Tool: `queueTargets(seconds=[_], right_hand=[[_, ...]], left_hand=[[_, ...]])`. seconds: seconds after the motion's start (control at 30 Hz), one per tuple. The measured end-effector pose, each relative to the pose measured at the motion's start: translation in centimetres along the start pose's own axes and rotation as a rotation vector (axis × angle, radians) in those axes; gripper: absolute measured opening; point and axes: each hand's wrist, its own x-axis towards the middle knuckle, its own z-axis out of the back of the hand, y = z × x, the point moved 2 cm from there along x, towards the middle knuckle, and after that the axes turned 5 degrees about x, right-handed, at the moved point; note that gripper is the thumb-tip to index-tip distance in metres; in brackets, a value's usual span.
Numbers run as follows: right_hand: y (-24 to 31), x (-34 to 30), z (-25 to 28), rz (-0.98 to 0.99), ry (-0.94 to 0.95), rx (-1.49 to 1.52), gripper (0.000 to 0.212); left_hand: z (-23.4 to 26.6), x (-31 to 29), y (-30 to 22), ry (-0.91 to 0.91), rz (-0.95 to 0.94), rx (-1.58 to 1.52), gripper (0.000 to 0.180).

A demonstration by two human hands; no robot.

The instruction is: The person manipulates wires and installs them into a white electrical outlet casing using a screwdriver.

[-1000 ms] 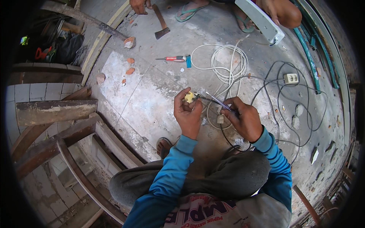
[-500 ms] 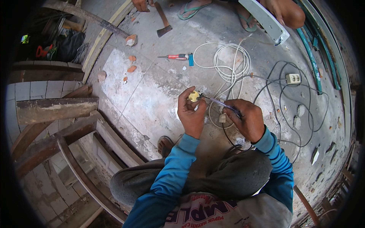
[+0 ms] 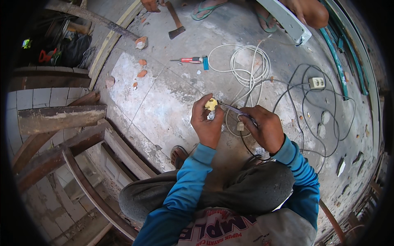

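Pinching the fitting [image 3: 211,104] between left hand [image 3: 208,128] fingers, gripping the screwdriver [image 3: 232,108] in right hand [image 3: 266,129]; now holding its tip, clear a second ago, at the fitting's side, seemingly working there.

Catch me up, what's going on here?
The person's left hand pinches a round yellow part, while the right hand holds a screwdriver with its tip at the part's side; whether it touches is too small to tell. On the floor ahead lie a coil of white cable, a red-handled tool and a hatchet. A co-worker's hand is at a long white fixture.
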Motion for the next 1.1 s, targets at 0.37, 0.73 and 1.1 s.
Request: queueTargets(seconds=[0.37, 0.73, 1.1], right_hand=[[-0.6, -0.6, 0.0, -0.113, 0.083, -0.040, 0.020], [-1.1, -0.6, -0.3, -0.191, 0.107, 0.094, 0.023], [-2.5, -0.9, -1.9, -0.505, 0.275, 0.374, 0.022]], left_hand=[[0.0, -0.4, 0.2, 0.024, -0.030, 0.032, 0.043], [0.0, -0.5, 0.4, 0.045, -0.021, 0.046, 0.044], [0.1, -0.2, 0.8, 0.080, -0.022, 0.034, 0.043]])
